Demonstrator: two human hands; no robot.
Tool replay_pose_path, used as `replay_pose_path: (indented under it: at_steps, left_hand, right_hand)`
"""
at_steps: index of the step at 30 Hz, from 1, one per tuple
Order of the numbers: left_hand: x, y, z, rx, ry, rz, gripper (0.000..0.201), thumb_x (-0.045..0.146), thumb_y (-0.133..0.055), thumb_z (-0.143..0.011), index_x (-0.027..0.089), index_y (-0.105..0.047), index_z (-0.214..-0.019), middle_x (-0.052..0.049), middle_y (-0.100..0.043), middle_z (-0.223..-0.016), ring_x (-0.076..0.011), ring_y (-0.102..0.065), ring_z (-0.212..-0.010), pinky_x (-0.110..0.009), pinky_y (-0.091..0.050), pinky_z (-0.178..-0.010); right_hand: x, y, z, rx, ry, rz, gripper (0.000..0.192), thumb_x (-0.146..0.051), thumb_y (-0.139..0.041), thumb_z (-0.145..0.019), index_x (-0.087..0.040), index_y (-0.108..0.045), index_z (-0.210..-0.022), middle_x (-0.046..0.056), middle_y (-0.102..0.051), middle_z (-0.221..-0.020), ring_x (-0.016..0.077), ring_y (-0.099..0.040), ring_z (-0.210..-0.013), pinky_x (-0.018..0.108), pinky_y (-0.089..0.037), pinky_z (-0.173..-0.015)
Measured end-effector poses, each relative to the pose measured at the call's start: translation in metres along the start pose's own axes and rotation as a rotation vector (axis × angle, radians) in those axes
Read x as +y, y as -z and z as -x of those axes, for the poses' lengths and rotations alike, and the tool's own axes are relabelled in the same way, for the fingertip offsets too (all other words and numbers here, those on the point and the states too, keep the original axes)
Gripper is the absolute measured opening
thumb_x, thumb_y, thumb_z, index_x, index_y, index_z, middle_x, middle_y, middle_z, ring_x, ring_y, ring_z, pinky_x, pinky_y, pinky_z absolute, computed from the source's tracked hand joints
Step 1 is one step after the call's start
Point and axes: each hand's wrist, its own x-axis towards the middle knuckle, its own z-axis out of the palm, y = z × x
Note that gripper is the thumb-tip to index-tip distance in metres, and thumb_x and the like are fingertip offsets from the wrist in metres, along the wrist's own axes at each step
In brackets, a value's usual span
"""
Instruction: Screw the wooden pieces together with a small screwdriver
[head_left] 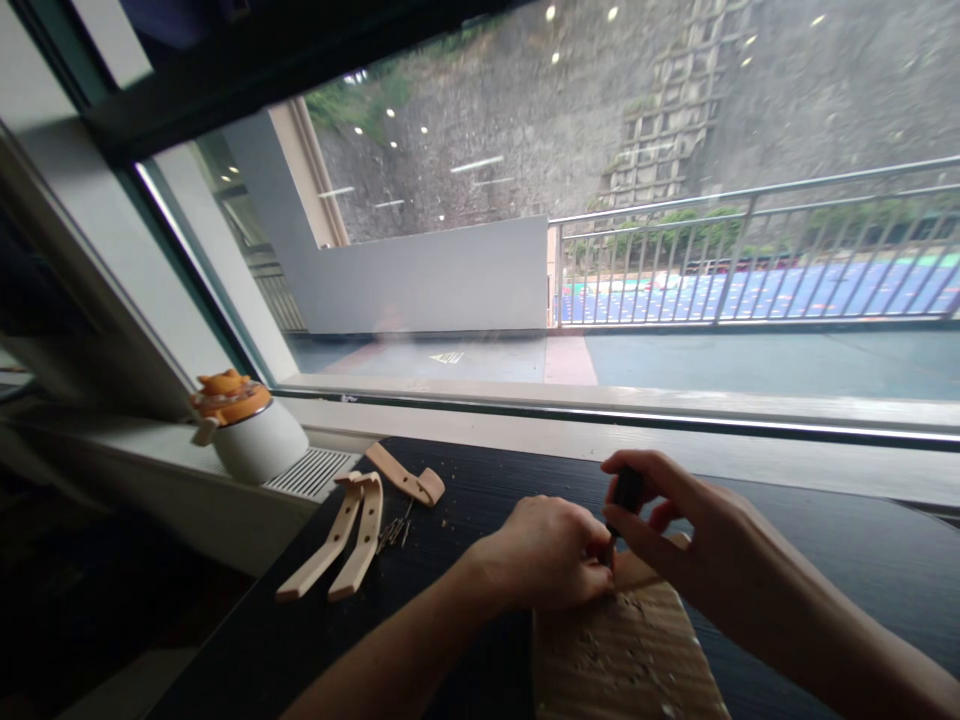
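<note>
My right hand has its fingers round the dark handle of a screwdriver, whose shaft slants down and left. At the shaft's lower end my left hand is closed in a pinch; what lies between its fingertips is hidden. Both hands are over a wooden board with a scarred surface. A paler piece of wood shows on the board's far end, partly covered by the hands. To the left lie curved wooden pieces with drilled holes, beside a small pile of screws.
Another curved wooden piece lies near the far edge of the black table. On the ledge at left stands a white container with an orange animal-shaped top, next to a vent grille. A large window runs behind the table.
</note>
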Motion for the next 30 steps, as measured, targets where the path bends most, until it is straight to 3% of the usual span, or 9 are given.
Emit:
replay_pose_path:
  at_steps: [4,13,19,30]
  left_hand:
    - [0.0008,0.0018,0.0001,-0.019,-0.006,-0.017,0.024,0.037,-0.058,-0.081,0.019,-0.068,-0.070,0.001,-0.066,-0.066,-0.0128,-0.058,-0.062,-0.021,-0.033,-0.055]
    - [-0.0005,0.0015,-0.0007,-0.009,-0.036,-0.004,0.017,0.031,-0.058,-0.078,0.019,-0.065,-0.067,0.002,-0.066,-0.067,-0.0127,-0.059,-0.064,-0.021,-0.034,-0.056]
    - [0.0013,0.0023,-0.0001,-0.025,-0.002,-0.014,0.024,0.035,-0.055,-0.080,0.019,-0.064,-0.065,0.001,-0.062,-0.062,-0.0127,-0.055,-0.059,-0.023,-0.032,-0.054]
    - [0.0000,-0.0012,-0.0004,0.006,-0.016,0.005,0.025,0.036,-0.055,-0.080,0.019,-0.065,-0.065,0.001,-0.065,-0.063,-0.0131,-0.057,-0.061,-0.023,-0.031,-0.054]
  right_hand:
    - [-0.0048,0.0016,0.0005,0.001,0.040,-0.039,0.026,-0.026,-0.052,-0.087,-0.029,-0.056,-0.113,0.000,-0.071,-0.090,0.0121,-0.063,-0.057,0.023,-0.049,-0.052]
    - [-0.0004,-0.0002,-0.0011,0.055,0.045,0.086,0.023,-0.035,-0.051,-0.091,-0.027,-0.056,-0.112,-0.003,-0.068,-0.070,0.0152,-0.066,-0.060,0.022,-0.045,-0.048]
    - [-0.0029,-0.0001,0.0013,-0.015,0.061,0.021,0.037,-0.024,-0.051,-0.086,-0.030,-0.053,-0.122,0.000,-0.071,-0.090,0.0142,-0.066,-0.063,0.022,-0.048,-0.050]
    - [0.0015,-0.0027,-0.0011,0.013,0.048,0.067,0.035,-0.033,-0.053,-0.089,-0.031,-0.051,-0.124,-0.002,-0.069,-0.079,0.0161,-0.066,-0.064,0.022,-0.047,-0.047]
